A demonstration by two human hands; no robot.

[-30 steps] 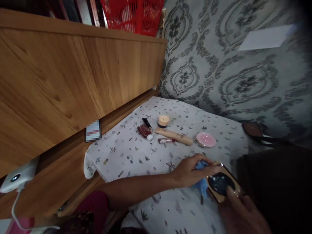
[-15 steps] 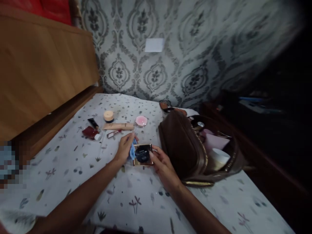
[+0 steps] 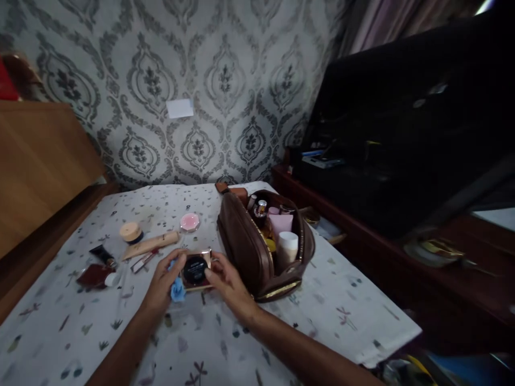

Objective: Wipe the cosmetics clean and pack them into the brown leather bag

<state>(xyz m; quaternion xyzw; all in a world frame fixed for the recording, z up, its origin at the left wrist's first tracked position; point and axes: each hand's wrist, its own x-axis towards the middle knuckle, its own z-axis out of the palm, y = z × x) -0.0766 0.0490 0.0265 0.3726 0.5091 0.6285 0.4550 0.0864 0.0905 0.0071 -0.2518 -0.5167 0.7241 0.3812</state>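
Both hands hold a gold-edged cosmetic compact (image 3: 195, 269) with a round black label, low over the patterned cloth. My left hand (image 3: 164, 279) is closed at its left edge, with a crumpled blue cloth (image 3: 177, 289) in the same grip. On the other side my right hand (image 3: 228, 281) pinches the compact, thumb on its face. Just right of it stands a brown makeup bag (image 3: 245, 246), unzipped, holding a white-capped bottle (image 3: 288, 247), a pink tube (image 3: 280, 224) and other bottles. Beyond my hands lie a beige tube (image 3: 151, 245) and a lip gloss tube (image 3: 144, 261).
A pink round compact (image 3: 190, 222), a peach-lidded jar (image 3: 131, 232), a black tube (image 3: 103, 255) and a dark red bottle (image 3: 96, 276) lie on the cloth. A wooden cabinet (image 3: 44, 161) borders the left. Dark furniture (image 3: 386, 139) stands at right, before the patterned wall.
My view has swung to the right, so the scene sits further left and more of the bag's inside shows. Both hands keep hold of the compact.
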